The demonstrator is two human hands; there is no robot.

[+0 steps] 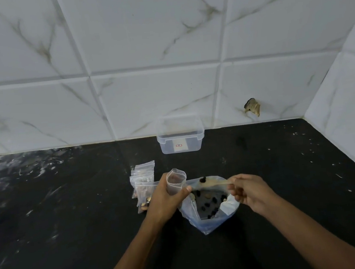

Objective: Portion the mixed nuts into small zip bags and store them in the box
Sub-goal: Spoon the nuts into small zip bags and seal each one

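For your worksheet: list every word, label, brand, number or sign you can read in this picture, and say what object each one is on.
No text here can be read.
White label with a small red mark on the front of the clear lidless plastic box by the wall: too small and blurred to read.
Small clear zip bag held in the left hand: no print visible.
Large clear bag of mixed nuts: no print visible.

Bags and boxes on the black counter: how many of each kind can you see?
Big nut bag: 1
Small open zip bag in the left hand: 1
Small filled zip bags in the pile: about 3, overlapping, hard to count
Clear box: 1
Total: about 6
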